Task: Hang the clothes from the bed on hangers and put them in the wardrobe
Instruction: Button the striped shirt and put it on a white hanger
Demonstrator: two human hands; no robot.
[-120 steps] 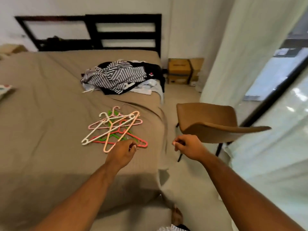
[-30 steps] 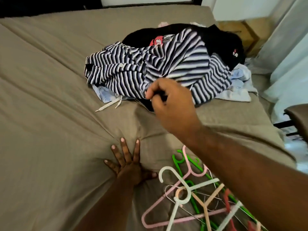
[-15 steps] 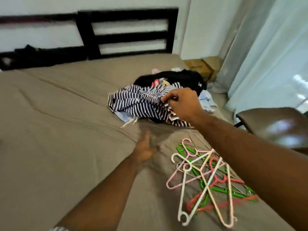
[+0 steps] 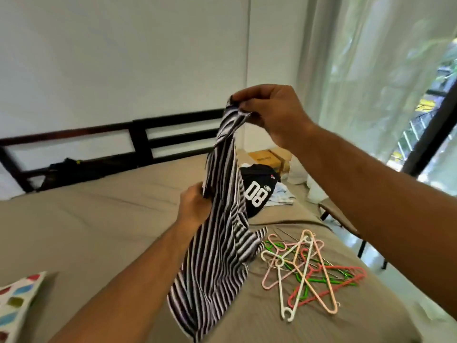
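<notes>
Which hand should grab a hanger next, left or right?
Probably left. The right hand holds the striped shirt up by its top; the left hand only grips a lower edge and sits lower, though the shirt hangs between it and the hangers.

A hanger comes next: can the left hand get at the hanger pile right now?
Probably not yet: the left hand grips the striped garment, which hangs between it and the hangers.

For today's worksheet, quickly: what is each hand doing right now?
Left hand: holds the striped shirt partway down.
Right hand: pinches the striped shirt at its top.
</notes>
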